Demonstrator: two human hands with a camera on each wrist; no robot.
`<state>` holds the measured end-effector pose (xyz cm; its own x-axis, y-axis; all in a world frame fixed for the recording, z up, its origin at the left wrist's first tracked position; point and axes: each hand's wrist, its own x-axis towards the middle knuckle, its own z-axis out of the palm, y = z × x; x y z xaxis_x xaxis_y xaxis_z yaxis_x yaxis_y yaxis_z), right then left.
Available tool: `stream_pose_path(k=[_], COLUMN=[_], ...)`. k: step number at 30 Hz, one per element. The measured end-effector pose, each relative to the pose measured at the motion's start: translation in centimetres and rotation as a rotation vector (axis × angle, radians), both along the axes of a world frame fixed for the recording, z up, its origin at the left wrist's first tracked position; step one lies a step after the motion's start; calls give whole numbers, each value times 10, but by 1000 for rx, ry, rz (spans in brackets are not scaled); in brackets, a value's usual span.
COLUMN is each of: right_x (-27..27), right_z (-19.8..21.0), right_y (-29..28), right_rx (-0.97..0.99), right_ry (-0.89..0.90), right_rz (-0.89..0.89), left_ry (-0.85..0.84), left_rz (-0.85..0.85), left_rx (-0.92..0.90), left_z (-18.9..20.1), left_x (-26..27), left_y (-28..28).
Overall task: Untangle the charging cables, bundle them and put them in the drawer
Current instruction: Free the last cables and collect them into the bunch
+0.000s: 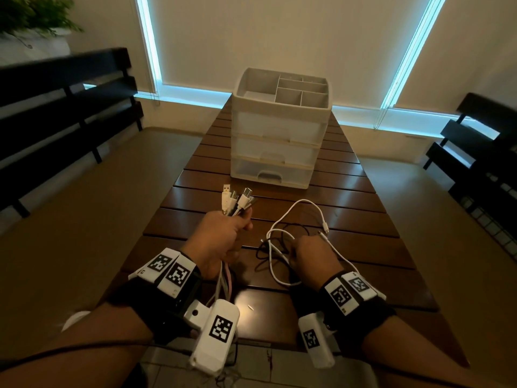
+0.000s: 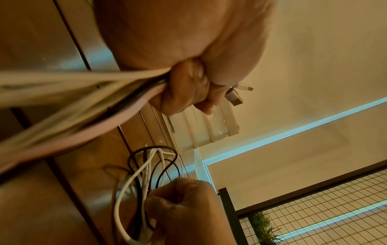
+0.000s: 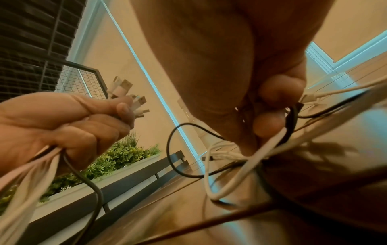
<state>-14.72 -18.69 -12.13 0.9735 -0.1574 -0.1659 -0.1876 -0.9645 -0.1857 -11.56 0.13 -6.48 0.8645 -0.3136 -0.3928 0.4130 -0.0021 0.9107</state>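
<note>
My left hand point(image 1: 223, 236) grips a bunch of charging cables just below their USB plugs point(image 1: 236, 200), which stick up out of the fist. The cables point(image 2: 87, 99) trail back from the fist toward my wrist. My right hand point(image 1: 313, 256) is closed round the other ends of the white and black cables point(image 1: 279, 242), which lie looped on the wooden table point(image 1: 349, 203). In the right wrist view the fingers point(image 3: 278, 89) curl over a tangled knot of cables point(image 3: 234, 159). The white three-drawer unit point(image 1: 277, 152) stands further back on the table, all drawers closed.
An open organiser tray point(image 1: 246, 88) with dividers tops the drawer unit. Dark benches point(image 1: 64, 113) stand left and right point(image 1: 481, 152) of the table. A planter with green leaves point(image 1: 30, 15) sits at the far left. Window blinds fill the back wall.
</note>
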Motion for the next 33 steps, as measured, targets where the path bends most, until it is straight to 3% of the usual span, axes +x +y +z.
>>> stream_pose_path(k=[7, 20, 25, 33], right_x=[3, 2, -3, -14], right_z=[-1, 3, 17, 25], right_y=[-2, 8, 6, 11], right_rx=[68, -5, 149, 33], right_ry=[17, 97, -63, -182], right_rz=[-2, -28, 14, 237], left_ry=[15, 0, 1, 13], left_rz=[-29, -41, -119, -204], left_rx=[-18, -13, 24, 89], left_z=[0, 2, 1, -2], left_x=[1, -5, -7, -13], left_y=[0, 0, -4, -11])
